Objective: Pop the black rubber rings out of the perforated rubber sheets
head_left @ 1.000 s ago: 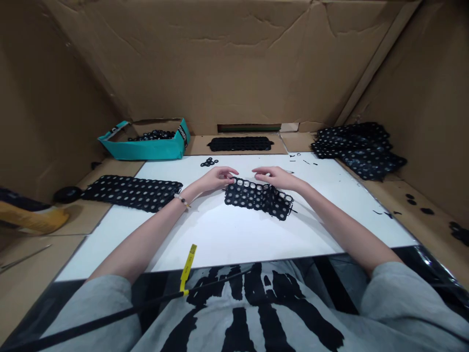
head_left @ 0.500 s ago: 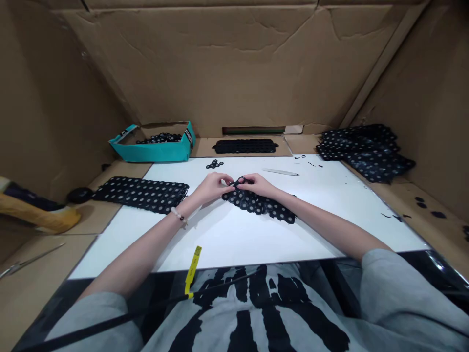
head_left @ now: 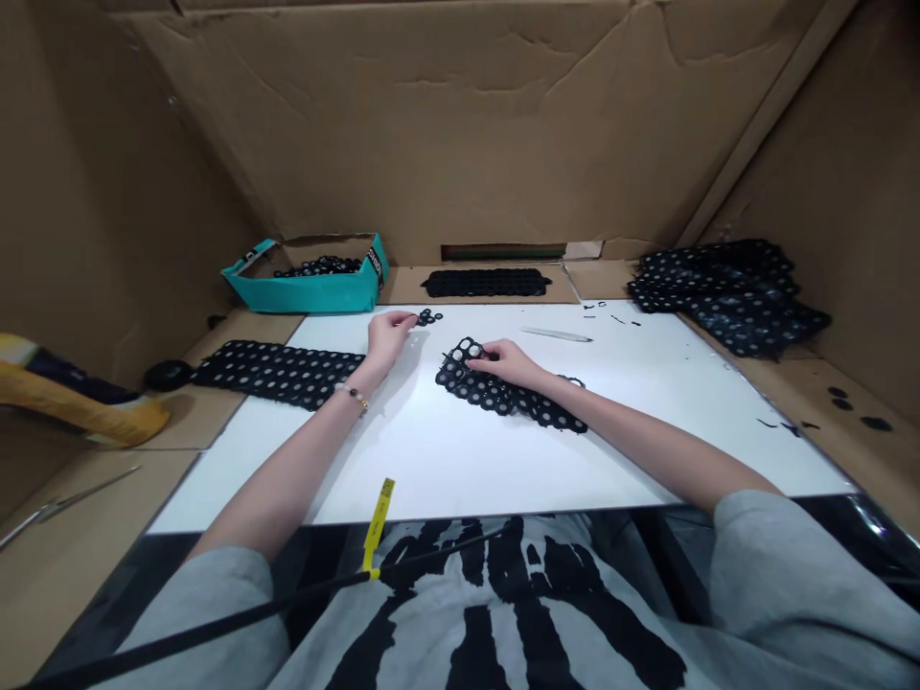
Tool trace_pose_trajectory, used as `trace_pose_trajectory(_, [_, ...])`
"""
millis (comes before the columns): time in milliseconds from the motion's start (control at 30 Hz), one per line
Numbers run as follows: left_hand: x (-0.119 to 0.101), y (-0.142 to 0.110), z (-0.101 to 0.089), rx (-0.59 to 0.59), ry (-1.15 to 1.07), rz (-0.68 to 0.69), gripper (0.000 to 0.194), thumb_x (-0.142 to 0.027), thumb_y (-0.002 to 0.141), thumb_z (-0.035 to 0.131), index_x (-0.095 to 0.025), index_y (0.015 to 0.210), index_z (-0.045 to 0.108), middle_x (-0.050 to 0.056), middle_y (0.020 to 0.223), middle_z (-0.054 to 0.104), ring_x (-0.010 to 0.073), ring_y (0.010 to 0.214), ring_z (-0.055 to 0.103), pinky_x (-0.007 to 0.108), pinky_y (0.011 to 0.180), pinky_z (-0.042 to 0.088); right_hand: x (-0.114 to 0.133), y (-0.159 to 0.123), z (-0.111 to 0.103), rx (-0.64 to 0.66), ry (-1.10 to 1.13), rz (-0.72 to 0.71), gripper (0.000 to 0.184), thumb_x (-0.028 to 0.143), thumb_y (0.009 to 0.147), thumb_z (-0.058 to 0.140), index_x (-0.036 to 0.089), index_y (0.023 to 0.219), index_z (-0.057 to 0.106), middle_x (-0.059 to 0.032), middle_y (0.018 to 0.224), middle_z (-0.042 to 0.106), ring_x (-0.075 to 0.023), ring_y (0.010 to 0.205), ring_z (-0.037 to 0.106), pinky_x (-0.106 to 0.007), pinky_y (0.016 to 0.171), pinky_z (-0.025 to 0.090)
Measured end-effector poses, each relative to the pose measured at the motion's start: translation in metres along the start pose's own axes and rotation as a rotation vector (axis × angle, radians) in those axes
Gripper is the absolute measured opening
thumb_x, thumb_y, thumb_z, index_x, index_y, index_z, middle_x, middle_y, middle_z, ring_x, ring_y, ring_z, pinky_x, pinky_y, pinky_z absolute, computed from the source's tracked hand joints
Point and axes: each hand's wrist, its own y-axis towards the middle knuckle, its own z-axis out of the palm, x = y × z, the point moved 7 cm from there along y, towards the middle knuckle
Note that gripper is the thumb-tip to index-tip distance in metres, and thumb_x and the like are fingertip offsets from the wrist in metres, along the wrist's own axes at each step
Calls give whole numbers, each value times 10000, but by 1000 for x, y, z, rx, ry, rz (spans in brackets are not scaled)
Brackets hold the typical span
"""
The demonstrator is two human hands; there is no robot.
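Observation:
My left hand (head_left: 390,337) has its fingertips pinched together at the edge of a small group of black rings (head_left: 429,317) on the white board. Whether a ring is between those fingertips I cannot make out. In my right hand (head_left: 509,361), a black sheet with rows of round holes (head_left: 495,393) is pinched between thumb and fingers near its upper edge. Its left end is lifted and shows larger open holes; my forearm covers part of its right end. Another black holed sheet (head_left: 280,372) lies flat beside my left wrist.
A turquoise box (head_left: 309,295) with many black rings stands at the back left. A white pen-like tool (head_left: 556,334) lies beyond my right hand. Stacked black sheets (head_left: 725,287) are at right, one dark strip (head_left: 486,283) at the back. Scissors (head_left: 68,503) and a yellow bottle (head_left: 93,402) are at left.
My left hand has let go of the holed sheet and moved left and away from me to the loose rings. My right hand still holds the sheet in nearly the same place.

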Motion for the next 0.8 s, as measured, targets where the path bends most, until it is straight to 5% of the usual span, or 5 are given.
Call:
trace_pose_trajectory(200, [14,13,-7,58,156,-8,242,-303,777,636,-163,891,798,74,966,774,285,985,671,340,914,483,1,-3,-1,4,-3,6,435,578,724,630,171,627,513,23,610,478,-127,626,414,-276,632,326])
trace_pose_trajectory(333, [20,16,-2,64,180,-8,371,-285,791,619,-139,1107,750,103,1102,746,273,1024,654,350,958,460,2,-3,-1,-7,-14,-3,431,571,721,632,175,615,502,27,599,469,-128,626,414,-277,636,327])
trace_pose_trajectory(500, [0,4,-9,42,200,73,506,-266,790,603,-145,1279,647,99,1198,706,212,879,636,314,852,485,0,-3,-1,-4,-18,11,409,555,732,633,166,639,547,20,619,523,-138,637,455,-278,644,346])
trace_pose_trajectory(700, [-50,-47,30,499,173,375,307,-458,773,685,-193,901,770,65,946,752,213,839,630,299,774,482,-1,-2,1,-6,46,-18,277,416,771,602,158,815,695,-14,791,681,-188,780,580,-298,767,424])
trace_pose_trajectory(800, [-56,-61,42,545,162,405,299,-438,740,725,-196,910,769,58,919,753,207,815,629,299,758,483,5,-2,0,6,73,-93,319,445,788,612,152,856,718,-37,870,722,-203,835,610,-311,813,440])
